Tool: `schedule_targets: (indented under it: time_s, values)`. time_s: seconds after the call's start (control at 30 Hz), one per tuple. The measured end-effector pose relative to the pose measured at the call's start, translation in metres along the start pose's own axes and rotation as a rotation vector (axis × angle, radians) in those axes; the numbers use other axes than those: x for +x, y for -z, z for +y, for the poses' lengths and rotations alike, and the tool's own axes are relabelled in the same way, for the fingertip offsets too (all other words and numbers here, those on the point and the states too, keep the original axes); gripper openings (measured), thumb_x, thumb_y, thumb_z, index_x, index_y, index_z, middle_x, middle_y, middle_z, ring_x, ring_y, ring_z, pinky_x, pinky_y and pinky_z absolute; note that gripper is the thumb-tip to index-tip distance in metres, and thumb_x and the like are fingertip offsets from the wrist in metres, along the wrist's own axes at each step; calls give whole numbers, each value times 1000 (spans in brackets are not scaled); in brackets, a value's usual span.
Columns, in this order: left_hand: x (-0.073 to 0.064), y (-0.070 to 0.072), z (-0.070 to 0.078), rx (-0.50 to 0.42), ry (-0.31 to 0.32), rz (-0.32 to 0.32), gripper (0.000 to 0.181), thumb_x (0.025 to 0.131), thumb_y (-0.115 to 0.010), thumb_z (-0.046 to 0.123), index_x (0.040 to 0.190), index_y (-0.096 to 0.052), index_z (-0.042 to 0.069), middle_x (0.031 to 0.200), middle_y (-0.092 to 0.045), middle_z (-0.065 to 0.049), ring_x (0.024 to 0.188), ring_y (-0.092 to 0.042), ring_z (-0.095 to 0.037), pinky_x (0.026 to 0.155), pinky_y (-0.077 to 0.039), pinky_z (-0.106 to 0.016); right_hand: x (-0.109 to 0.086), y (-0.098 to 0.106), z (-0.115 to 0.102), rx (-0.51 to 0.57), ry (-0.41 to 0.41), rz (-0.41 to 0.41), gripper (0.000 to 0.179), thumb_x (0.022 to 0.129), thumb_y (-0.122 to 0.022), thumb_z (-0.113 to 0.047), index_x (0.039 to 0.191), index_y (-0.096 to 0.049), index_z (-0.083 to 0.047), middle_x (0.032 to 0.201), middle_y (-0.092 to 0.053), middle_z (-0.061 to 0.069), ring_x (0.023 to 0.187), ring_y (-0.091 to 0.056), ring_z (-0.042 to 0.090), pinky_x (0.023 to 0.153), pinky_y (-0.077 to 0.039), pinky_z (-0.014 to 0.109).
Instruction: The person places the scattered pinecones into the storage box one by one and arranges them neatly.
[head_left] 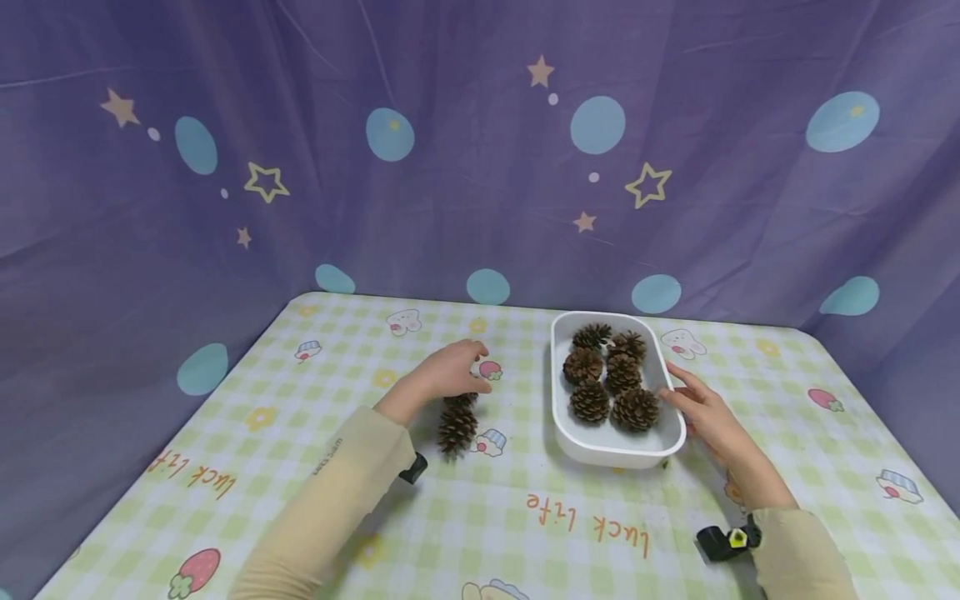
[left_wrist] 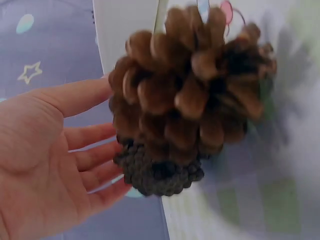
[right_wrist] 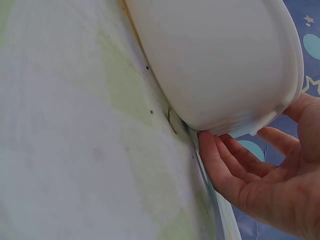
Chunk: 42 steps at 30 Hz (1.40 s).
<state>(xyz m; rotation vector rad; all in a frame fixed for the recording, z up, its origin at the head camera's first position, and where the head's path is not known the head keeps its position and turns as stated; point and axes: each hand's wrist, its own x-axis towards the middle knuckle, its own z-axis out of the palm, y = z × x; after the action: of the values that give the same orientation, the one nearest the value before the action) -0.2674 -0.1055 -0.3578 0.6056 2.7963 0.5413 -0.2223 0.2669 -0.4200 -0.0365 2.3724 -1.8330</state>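
My left hand (head_left: pixel 450 371) is over two pine cones on the left side of the table, its fingers loosely spread. The nearer pine cone (head_left: pixel 457 429) lies just below the hand; the farther pine cone (head_left: pixel 461 398) is partly hidden under it. In the left wrist view, the brown pine cone (left_wrist: pixel 185 85) fills the middle, with a darker pine cone (left_wrist: pixel 160 170) behind it, and the fingertips pass behind both. My right hand (head_left: pixel 708 412) holds the right side of a white plastic container (head_left: pixel 615 457), thumb at the rim and fingertips (right_wrist: pixel 207 140) against the outer wall.
Inside the container sit several pine cones (head_left: pixel 622 375). A green-and-white checked tablecloth (head_left: pixel 300 500) with printed pictures covers the table. Behind the table's far edge hangs a purple curtain (head_left: pixel 480 183) with stars and blue ovals. Small dark crumbs (right_wrist: pixel 170 120) lie beside the container.
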Motion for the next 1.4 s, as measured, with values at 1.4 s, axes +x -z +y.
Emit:
schedule_targets:
  time_s: [1.4]
  values:
    - [4,1,10,-74,-53,120,59,81,-65,43,129,-48,12,130,-50,-4,118,-48,-22,96,-42,-38,-1,-2,-8,-144,65,100,62,90,-58,-25,142,-30,-5,127,-43,27,82,-52,-12,69,-53,24]
